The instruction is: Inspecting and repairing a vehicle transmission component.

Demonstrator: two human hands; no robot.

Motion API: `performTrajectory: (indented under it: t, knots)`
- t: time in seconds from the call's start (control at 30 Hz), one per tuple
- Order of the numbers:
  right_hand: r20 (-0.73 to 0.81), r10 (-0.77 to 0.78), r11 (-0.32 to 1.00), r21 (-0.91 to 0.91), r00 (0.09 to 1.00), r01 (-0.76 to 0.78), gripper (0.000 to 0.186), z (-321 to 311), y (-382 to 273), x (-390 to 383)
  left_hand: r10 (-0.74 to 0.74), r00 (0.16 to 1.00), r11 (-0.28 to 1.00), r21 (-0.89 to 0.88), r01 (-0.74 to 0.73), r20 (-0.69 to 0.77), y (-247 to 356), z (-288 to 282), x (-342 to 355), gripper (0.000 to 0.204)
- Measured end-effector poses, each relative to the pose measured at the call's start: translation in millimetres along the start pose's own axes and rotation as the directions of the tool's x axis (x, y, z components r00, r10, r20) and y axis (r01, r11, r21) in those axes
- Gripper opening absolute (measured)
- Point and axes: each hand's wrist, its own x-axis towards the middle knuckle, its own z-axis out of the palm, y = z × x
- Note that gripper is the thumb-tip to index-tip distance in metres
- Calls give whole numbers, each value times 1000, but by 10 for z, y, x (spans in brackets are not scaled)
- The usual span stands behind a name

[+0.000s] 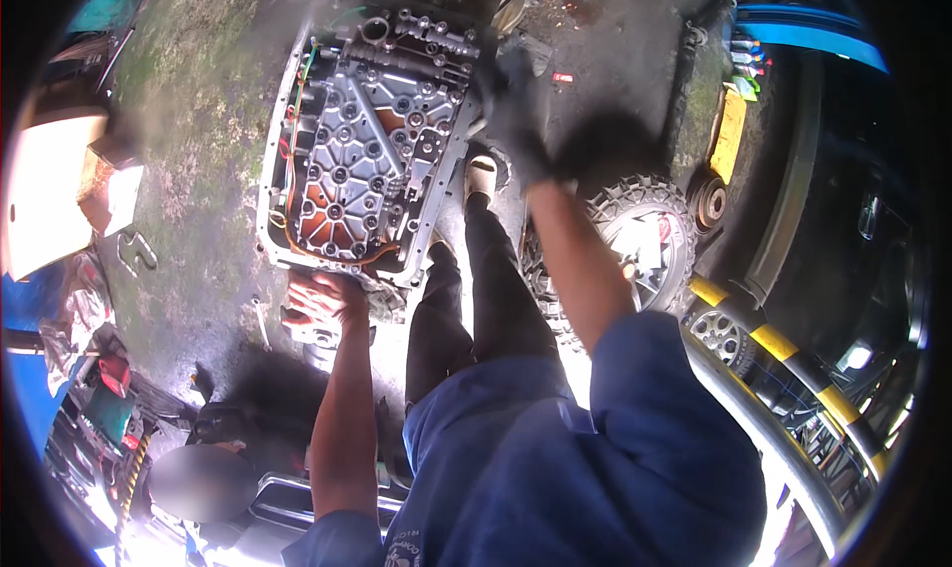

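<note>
An open metal gearbox unit [342, 170], with a ribbed silver valve body, bolts and coloured wires, takes up the upper middle of the head view. My bare left hand [319, 299] grips its lower edge, fingers curled against the casing. My right hand [516, 106], in a dark glove, is smeared by motion at the unit's upper right edge, beside a short silver bar [474, 125]; I cannot make out whether it holds anything. My legs and a light shoe [481, 178] show below the unit, to the right.
A large knobbly tyre [635, 198] lies at right, beside rusty discs [708, 200], yellow-black railing [773, 344] and a dark vehicle [863, 200]. Cardboard [50, 180], a loose wrench [260, 319] and clutter lie left. A blurred person's head [203, 478] is at lower left.
</note>
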Motion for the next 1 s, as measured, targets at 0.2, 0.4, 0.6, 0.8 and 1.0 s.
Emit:
performTrajectory:
  t: [0.2,0.4,0.6,0.8,1.0]
  knots:
    - [168,42,995,78,985,-55,28,77,-411,-60,80,973,979,202,-36,-216,-640,226,139,54]
    - [-79,-107,986,117,991,116,30,-2,-283,-500,-49,992,996,82,39,117,-150,28,44,59]
    - [-2,-44,999,17,999,44,36,-83,-147,256,36,996,983,179,-50,80,-244,236,31,57]
    - [296,141,990,-22,945,-141,30,-31,-394,-284,108,980,974,215,-71,-165,-561,366,45,51]
    - [210,196,980,-22,958,-196,32,-14,-134,-18,-15,1000,998,69,14,9,-115,8,59,49]
